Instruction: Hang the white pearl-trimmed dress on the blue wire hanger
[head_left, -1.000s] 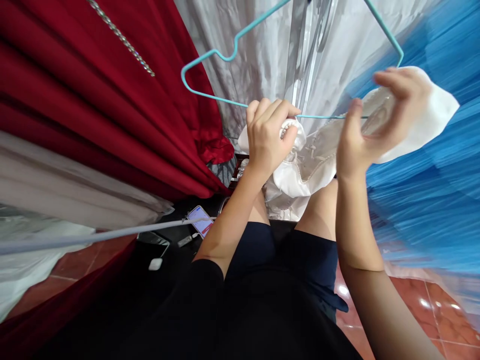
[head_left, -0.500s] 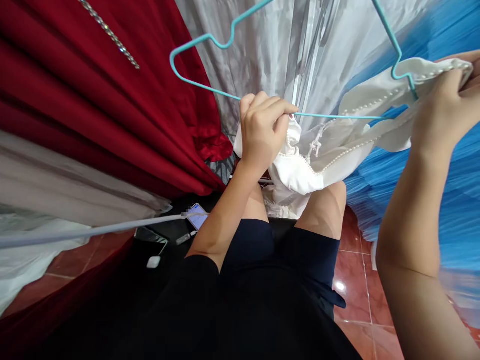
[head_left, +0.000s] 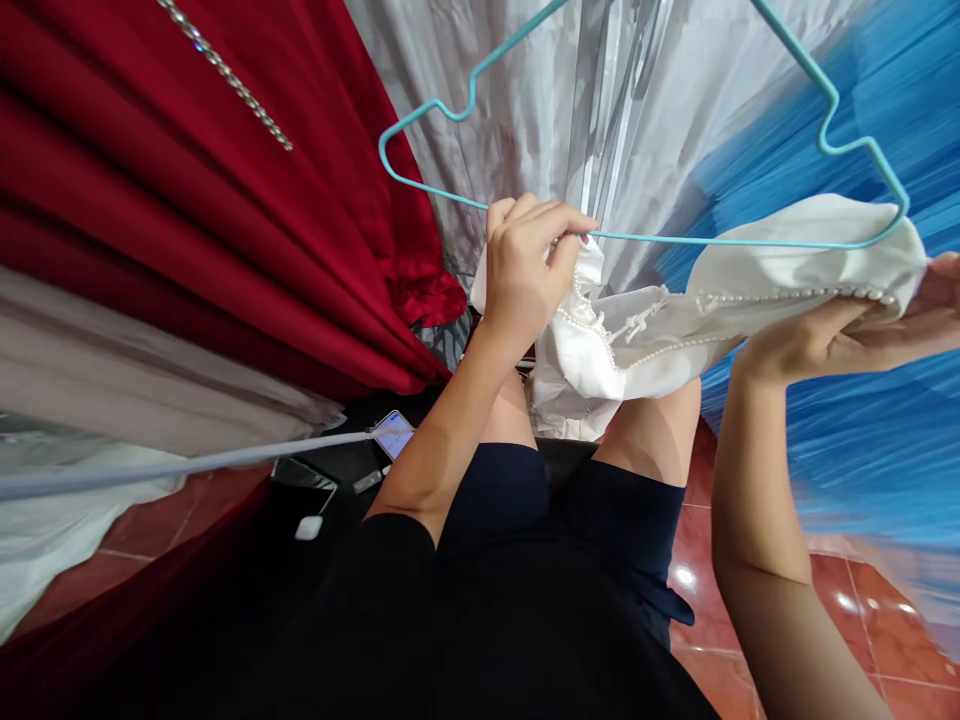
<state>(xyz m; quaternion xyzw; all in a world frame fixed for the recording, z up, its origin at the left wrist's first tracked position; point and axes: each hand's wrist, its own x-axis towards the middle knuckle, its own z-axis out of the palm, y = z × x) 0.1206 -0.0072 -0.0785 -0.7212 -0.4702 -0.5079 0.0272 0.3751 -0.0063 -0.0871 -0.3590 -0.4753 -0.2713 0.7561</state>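
My left hand (head_left: 529, 255) is closed around the lower bar of a light-blue hanger (head_left: 720, 240), with white cloth bunched beneath its fingers. A white dress (head_left: 600, 365) with pearl-beaded edging hangs from there over my knees, its beaded edges stretched out to the right. My right hand (head_left: 862, 330) holds the far end of the dress, thumb side tucked in at the pearl edge and fingers reaching past it. The hanger's right corner shows in front of the white cloth, close above my right hand. The hanger's top is outside the view.
Red cloth (head_left: 300, 220) hangs at the left, with white drapes (head_left: 510, 110) ahead and blue tulle (head_left: 847, 430) at the right. A pale rod (head_left: 225, 458) crosses the left side. A lit phone (head_left: 394, 435) and a small white case (head_left: 308, 527) lie on the black seat.
My right hand has moved down and turned, with the dress end in it. The hanger's right corner, earlier hidden in the cloth, now shows fully. My left hand stays nearly in place.
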